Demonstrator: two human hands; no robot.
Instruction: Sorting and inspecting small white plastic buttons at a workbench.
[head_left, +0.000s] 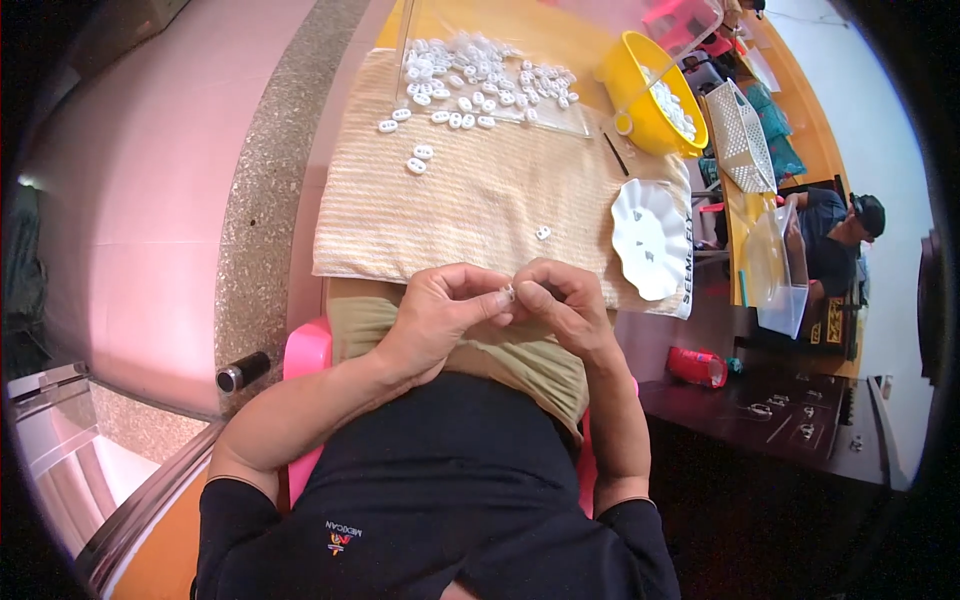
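Note:
My left hand (440,312) and my right hand (568,308) meet above my lap at the towel's near edge. Thumbs and forefingers pinch a tiny whitish piece (509,291) between them; fingers cover most of it, so its kind cannot be made out. Just beyond the fingers, a single white oval piece with two dark holes (543,233) lies on the striped towel (480,190). To its right is a white wavy-rimmed plate (632,262) holding a few small dark grey bits. Farther off, many similar white oval pieces (470,65) are heaped, with several strays nearer me.
A yellow basin (625,75) with white pieces stands at the far right, beside a thin black tool (614,153). A transparent plastic sheet or tray (560,125) lies under part of the heap. Another person (835,240) sits farther right near a white perforated basket (740,140).

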